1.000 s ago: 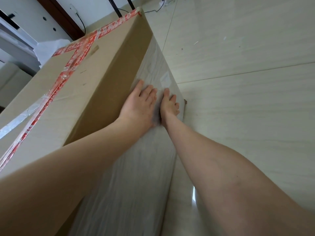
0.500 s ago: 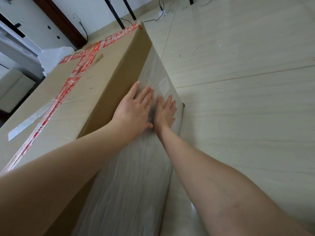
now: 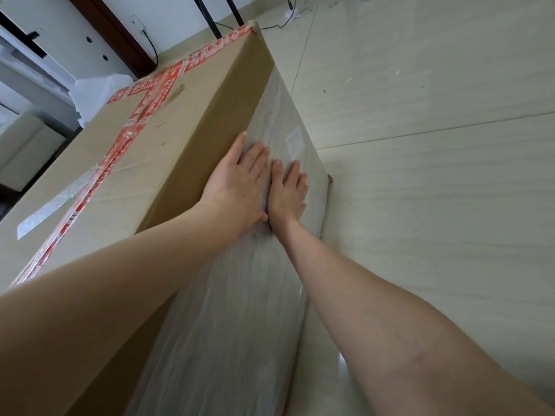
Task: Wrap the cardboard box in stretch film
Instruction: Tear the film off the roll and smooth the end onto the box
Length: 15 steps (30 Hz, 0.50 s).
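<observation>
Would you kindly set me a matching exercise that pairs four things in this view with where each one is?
Things:
1. red printed tape
2. stretch film
3. left hand
4. black cable

Places:
A. palm down, pressing beside the right hand
B. on the floor past the far corner
C. crossing the top
D. covering the cardboard box's lower side

Pairs: 1-C, 2-D, 3-A, 4-B
</observation>
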Each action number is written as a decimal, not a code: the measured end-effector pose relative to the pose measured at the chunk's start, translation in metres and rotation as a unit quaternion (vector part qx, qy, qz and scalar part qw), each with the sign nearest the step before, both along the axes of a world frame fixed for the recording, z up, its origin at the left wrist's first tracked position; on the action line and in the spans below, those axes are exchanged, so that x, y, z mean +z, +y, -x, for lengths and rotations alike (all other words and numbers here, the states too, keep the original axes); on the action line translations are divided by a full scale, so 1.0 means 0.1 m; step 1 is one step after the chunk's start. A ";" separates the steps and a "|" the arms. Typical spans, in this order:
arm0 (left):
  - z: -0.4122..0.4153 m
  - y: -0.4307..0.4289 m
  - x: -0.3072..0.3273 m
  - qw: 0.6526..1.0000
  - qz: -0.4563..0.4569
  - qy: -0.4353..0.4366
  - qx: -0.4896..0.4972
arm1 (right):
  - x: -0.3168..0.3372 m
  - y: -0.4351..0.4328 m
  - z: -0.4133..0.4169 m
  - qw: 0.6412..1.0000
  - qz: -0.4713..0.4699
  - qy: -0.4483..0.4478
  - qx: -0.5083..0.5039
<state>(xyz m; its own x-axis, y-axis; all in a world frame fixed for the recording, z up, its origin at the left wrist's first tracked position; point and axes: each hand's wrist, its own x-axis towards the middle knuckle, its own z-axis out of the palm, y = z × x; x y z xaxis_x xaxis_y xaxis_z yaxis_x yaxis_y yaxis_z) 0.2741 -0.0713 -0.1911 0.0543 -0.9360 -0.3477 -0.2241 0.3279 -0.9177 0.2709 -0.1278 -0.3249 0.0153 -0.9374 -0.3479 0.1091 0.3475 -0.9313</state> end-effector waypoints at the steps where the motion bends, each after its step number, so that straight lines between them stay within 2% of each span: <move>1: 0.00 0.00 0.00 1.000 -0.001 -0.001 0.001 | -0.01 -0.01 0.00 1.000 0.000 0.000 -0.008; 8: 0.08 -0.07 -0.03 1.000 -0.003 0.009 -0.002 | 0.02 -0.19 0.08 0.998 -0.053 0.002 -0.028; 11: 0.10 -0.15 0.00 0.999 0.027 0.024 -0.005 | 0.12 -0.34 0.22 0.995 -0.090 -0.007 -0.032; 15: 0.10 -0.16 0.06 0.998 0.048 0.038 -0.020 | 0.15 -0.38 0.34 0.998 -0.050 0.005 -0.042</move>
<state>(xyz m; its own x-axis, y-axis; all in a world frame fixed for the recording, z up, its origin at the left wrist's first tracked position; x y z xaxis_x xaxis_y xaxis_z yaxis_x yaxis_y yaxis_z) 0.2637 -0.0872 -0.1849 -0.0074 -0.9663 -0.2573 -0.2820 0.2489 -0.9266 0.2366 -0.1662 -0.3101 -0.0658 -0.8959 -0.4394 0.1335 0.4285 -0.8936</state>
